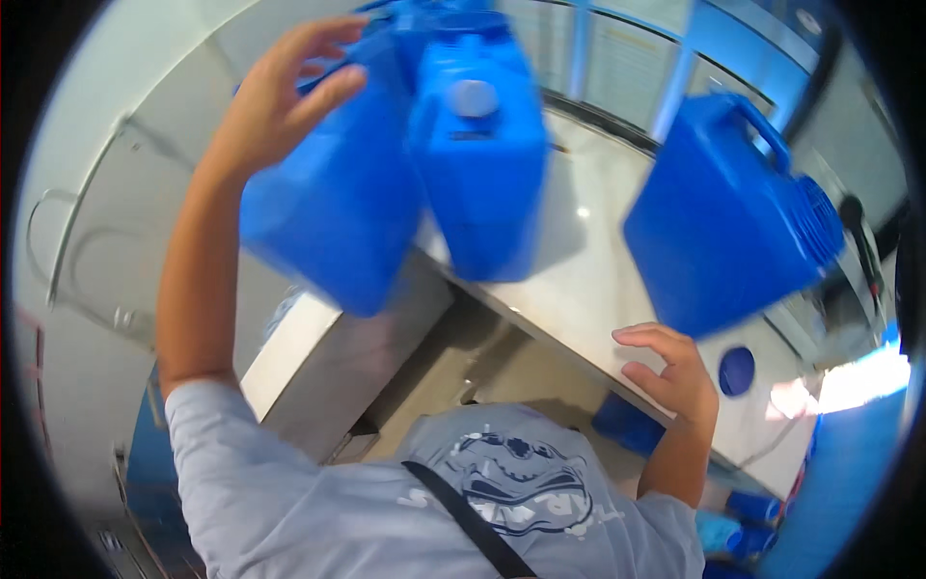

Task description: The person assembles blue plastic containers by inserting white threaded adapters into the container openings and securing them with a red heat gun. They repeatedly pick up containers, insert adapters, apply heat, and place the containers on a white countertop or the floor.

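My left hand point(289, 96) is raised at the upper left, fingers bent and thumb apart, overlapping the upper part of a large blue jerrycan point(338, 193). No grip on that can shows; whether the hand touches it I cannot tell. This can is blurred and slants in the view. Beside it, a second blue jerrycan point(482, 183) with a whitish cap point(474, 97) stands by the counter edge. Over the counter on the right, my right hand point(675, 372) is open, holding nothing. A loose dark blue cap point(736, 372) lies near it, below a third jerrycan point(723, 222) with a ridged neck.
The pale counter point(588, 241) runs diagonally to the lower right. A white-topped unit point(299, 338) stands at the left, against the wall. Behind the counter is a blue-framed window point(627, 68). Several blue items point(752, 521) lie at the lower right.
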`<state>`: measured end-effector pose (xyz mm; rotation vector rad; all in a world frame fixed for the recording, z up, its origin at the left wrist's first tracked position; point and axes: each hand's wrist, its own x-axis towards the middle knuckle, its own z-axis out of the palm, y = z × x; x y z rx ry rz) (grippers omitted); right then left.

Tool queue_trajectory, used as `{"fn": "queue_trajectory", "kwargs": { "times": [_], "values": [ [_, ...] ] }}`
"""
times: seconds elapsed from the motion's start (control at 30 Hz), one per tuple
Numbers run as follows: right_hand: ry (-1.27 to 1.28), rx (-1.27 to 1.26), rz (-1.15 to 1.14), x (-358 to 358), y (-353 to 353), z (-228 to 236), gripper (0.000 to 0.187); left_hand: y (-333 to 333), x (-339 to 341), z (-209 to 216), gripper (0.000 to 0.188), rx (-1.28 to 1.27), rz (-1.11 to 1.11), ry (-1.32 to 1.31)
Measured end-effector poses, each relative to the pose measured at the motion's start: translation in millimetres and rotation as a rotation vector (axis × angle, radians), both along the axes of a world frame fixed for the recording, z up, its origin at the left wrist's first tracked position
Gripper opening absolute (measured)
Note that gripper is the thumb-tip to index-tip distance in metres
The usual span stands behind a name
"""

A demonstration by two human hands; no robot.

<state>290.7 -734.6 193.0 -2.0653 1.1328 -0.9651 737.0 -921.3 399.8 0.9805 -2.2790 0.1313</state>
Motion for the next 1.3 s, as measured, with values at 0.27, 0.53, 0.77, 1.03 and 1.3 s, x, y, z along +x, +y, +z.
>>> {"fn": "queue_trajectory", "kwargs": {
  "times": [0.27, 0.53, 0.77, 1.03, 1.3],
  "values": [
    [-0.275, -0.134, -0.757, -204.7, 86.6, 1.7, 0.02, 9.3, -94.4, -70.7, 0.039, -0.109, 0.131, -0.196],
    [0.218, -0.174, -1.294, -414.7, 54.3, -76.6, 0.021, -40.5, -82.0, -75.4, 0.042, 0.04, 0.516, -0.177],
    [0.777, 0.137, -1.556, -519.0, 17.5, -86.4, 0.022, -20.5, -92.2, -81.6, 0.059, -0.061, 0.488, -0.014],
    [0.885, 0.427, -1.563, -546.1, -2.4, -96.5, 0.031, 37.0, -126.6, -90.6, 0.057, -0.156, 0.525, 0.033],
    [0.695, 0.241, -1.663, -540.9, 11.8, -92.1, 0.028, 99.4, -224.1, -122.3, 0.048, 0.057, 0.11, 0.216]
  ]
}}
